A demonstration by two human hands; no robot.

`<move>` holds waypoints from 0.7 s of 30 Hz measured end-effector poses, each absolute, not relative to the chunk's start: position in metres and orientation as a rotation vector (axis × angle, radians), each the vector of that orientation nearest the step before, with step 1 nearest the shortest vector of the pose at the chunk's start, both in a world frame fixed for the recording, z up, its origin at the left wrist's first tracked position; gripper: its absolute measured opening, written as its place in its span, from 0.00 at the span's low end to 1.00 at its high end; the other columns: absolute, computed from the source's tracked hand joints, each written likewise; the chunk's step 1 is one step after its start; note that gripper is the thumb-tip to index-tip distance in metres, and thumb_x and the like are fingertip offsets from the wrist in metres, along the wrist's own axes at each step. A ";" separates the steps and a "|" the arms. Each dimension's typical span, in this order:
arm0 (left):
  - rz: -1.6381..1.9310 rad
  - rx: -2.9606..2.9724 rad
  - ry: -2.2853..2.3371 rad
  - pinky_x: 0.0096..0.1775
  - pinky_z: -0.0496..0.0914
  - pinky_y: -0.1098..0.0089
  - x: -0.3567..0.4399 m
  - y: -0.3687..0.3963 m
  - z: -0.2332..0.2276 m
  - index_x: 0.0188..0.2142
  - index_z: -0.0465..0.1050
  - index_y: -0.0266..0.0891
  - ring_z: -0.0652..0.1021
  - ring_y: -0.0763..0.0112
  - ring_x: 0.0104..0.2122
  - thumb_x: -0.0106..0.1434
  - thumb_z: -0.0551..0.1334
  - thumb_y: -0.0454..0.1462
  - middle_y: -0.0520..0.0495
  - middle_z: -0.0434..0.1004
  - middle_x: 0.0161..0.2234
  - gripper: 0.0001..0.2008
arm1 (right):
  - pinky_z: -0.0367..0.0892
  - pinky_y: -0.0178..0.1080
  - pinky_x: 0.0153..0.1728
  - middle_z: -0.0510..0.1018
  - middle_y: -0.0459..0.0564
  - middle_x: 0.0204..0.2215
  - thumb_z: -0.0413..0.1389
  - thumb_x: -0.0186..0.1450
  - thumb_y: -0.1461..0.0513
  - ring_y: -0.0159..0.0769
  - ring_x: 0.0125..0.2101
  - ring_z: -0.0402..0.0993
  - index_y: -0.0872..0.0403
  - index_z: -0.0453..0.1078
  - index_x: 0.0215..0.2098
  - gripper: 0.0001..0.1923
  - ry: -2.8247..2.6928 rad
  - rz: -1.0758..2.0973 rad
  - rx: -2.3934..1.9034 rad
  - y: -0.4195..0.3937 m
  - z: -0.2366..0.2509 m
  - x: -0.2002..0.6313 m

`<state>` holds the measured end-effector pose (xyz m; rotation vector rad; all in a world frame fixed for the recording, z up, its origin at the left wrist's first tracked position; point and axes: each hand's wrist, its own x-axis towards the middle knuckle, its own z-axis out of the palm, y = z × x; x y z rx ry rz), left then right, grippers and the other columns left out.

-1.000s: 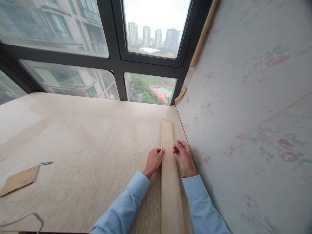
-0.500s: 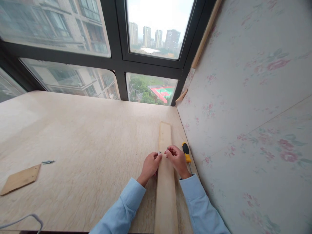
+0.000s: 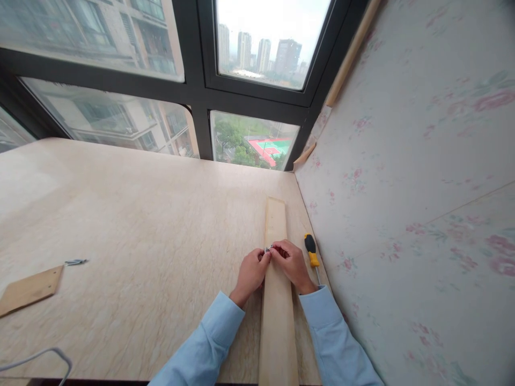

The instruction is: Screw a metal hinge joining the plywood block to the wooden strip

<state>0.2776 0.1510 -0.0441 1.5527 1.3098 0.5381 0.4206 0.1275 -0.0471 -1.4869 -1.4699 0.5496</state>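
Observation:
A long pale wooden board (image 3: 278,321) lies lengthwise on the stone-patterned sill. Over its left edge, my left hand (image 3: 253,269) pinches a small shiny metal piece (image 3: 267,249) between thumb and fingertips. My right hand (image 3: 290,262) is closed in a pinch on a tiny metal part, its fingertips meeting those of my left hand above the board. Both parts are too small to name and mostly covered by the fingers. Just right of my right hand lies a yellow-and-black screwdriver (image 3: 310,250), its shaft partly behind the wrist.
A small wooden piece with holes (image 3: 32,289) lies on the sill (image 3: 153,257) at left, beside several thin metal pieces (image 3: 76,262). A white cable (image 3: 52,351) curves at the lower left. The flowered wall (image 3: 402,214) closes off the right; windows (image 3: 257,142) stand behind.
My right hand has moved left, bringing its tiny metal part up against the piece in my left hand. The whole view has shifted slightly.

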 end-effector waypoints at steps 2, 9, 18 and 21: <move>0.535 1.551 1.310 0.29 0.60 0.71 0.277 0.151 -0.043 0.34 0.74 0.35 0.74 0.68 0.28 0.67 0.54 0.43 0.43 0.78 0.32 0.15 | 0.64 0.37 0.29 0.76 0.46 0.27 0.59 0.62 0.60 0.36 0.27 0.69 0.48 0.77 0.31 0.04 -1.476 0.552 -1.485 0.127 -0.047 0.421; 0.531 1.539 1.300 0.28 0.60 0.72 0.276 0.151 -0.041 0.33 0.73 0.36 0.75 0.67 0.28 0.67 0.54 0.43 0.44 0.77 0.29 0.15 | 0.63 0.38 0.29 0.76 0.47 0.27 0.58 0.62 0.61 0.37 0.27 0.69 0.48 0.77 0.32 0.05 -1.511 0.533 -1.508 0.127 -0.045 0.422; 0.570 1.483 1.273 0.25 0.62 0.73 0.276 0.152 -0.044 0.38 0.75 0.35 0.76 0.68 0.26 0.66 0.55 0.44 0.44 0.78 0.33 0.15 | 0.63 0.39 0.30 0.77 0.47 0.27 0.58 0.62 0.60 0.37 0.27 0.69 0.48 0.77 0.31 0.05 -1.510 0.577 -1.496 0.126 -0.040 0.421; 0.548 1.406 1.245 0.19 0.61 0.73 0.276 0.152 -0.046 0.40 0.74 0.35 0.73 0.71 0.20 0.65 0.55 0.45 0.45 0.77 0.32 0.17 | 0.63 0.38 0.30 0.77 0.47 0.27 0.58 0.62 0.61 0.37 0.28 0.70 0.48 0.77 0.31 0.05 -1.513 0.580 -1.504 0.126 -0.040 0.422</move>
